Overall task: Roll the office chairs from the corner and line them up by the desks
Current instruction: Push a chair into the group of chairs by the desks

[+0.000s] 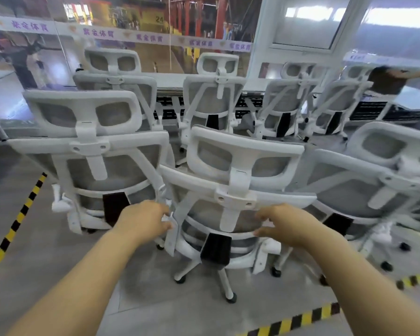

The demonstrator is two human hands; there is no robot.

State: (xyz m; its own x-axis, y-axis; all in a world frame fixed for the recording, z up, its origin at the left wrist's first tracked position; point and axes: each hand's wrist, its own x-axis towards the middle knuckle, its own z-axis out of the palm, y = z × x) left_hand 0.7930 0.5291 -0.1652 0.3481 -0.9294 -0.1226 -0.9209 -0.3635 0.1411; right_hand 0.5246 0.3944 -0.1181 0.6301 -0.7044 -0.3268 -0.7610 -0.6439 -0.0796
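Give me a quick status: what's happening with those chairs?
Both hands, left and right, gripping the near chair by its backrest frame. Neighbour chairs crowd left and right. Desk row ahead.

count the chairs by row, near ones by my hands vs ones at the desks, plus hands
near chairs: 3, left, middle, right
chairs at the desk: 4
hands: 2, left hand, right hand
total: 9

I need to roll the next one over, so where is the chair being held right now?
The chair sits low in the middle of the head view, its back between the left hand and right hand, with another chair close on each side.
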